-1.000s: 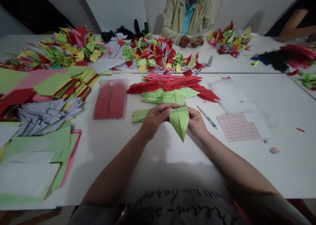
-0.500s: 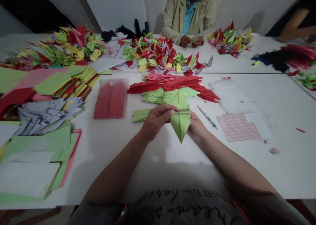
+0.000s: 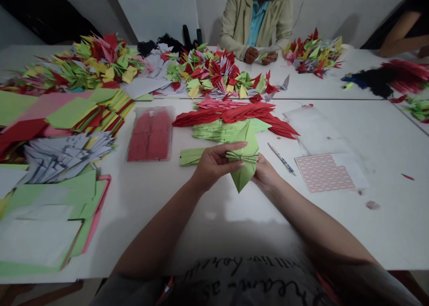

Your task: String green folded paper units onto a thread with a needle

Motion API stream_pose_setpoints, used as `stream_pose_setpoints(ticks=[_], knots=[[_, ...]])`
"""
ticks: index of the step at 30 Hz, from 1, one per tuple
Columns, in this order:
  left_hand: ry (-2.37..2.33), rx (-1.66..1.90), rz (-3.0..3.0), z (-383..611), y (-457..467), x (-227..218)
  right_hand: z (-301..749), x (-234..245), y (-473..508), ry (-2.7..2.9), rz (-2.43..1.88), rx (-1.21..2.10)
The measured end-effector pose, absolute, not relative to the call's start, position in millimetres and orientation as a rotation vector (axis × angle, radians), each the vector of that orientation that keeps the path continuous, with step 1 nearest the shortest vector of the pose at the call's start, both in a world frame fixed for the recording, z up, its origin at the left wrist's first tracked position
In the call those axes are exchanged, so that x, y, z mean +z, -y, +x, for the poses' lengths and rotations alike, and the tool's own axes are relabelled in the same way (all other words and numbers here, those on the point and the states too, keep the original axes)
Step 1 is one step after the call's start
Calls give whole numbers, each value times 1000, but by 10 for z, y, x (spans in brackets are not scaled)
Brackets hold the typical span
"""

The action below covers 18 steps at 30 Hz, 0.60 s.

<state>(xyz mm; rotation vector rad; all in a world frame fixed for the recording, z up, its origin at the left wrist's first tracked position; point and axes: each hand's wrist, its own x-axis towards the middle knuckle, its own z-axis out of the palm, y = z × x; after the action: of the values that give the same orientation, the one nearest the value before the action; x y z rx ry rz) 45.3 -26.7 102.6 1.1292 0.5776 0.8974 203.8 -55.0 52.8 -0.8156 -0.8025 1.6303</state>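
Observation:
Between my hands, above the table, is a bundle of folded green paper [image 3: 246, 176], pointed at top and bottom, with dark lines across its middle that may be a band or creases. My left hand [image 3: 212, 165] is closed on its left side, with thumb and forefinger lying over the front. My right hand [image 3: 266, 172] grips the right edge from behind, and the paper hides most of its fingers. Just beyond are a row of folded green papers [image 3: 214, 130] and folded red strips [image 3: 246, 113]. A flat green folded strip [image 3: 191, 157] lies left of the bundle.
To the left are a bagged red paper pack [image 3: 149, 136], grey folded papers [image 3: 67, 156] and green sheets [image 3: 80, 189]. A pen [image 3: 280, 159] and a label sheet [image 3: 323, 174] lie right. Heaped paper cranes [image 3: 217, 71] stand further back; a person [image 3: 256, 28] sits opposite, holding paper.
The green bundle has turned slightly, its lower tip shifting left. My left thumb and forefinger have spread apart over its front. The right hand stays nearly in place.

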Motion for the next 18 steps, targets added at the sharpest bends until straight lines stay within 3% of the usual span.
stream_pose_setpoints(ticks=[18], knots=[[-543, 806, 1172, 406, 256, 1070, 2108, 509, 544, 842, -797, 1665]])
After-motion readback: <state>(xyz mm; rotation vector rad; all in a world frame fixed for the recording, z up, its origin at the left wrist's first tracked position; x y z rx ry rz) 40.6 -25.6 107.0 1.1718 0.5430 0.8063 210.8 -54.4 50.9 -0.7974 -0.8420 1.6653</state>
